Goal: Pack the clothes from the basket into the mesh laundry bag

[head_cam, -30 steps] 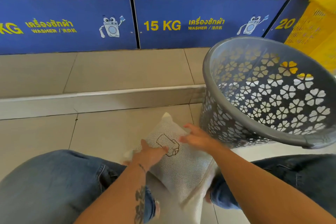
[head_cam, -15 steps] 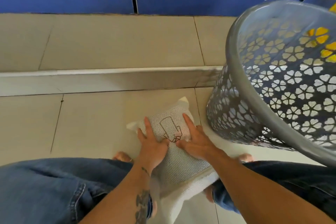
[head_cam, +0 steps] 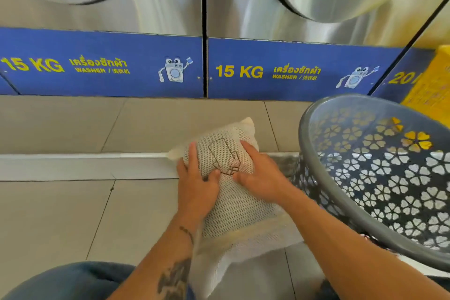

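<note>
The white mesh laundry bag is stuffed full and bears a printed garment outline. Both my hands hold it in front of me over the floor. My left hand grips its left side and my right hand presses on its right side, fingers spread over the mesh. The grey plastic basket with flower-shaped cut-outs stands tilted at my right, almost touching my right forearm. I see no clothes in the part of its inside that shows.
A row of steel washers with blue "15 KG" panels stands ahead on a raised tiled step. A yellow crate sits at the far right behind the basket. My jeans-clad knees are at the bottom edge.
The camera has tilted upward, showing the washer doors. The bag has come up and forward with both hands on it; the hands keep the same hold.
</note>
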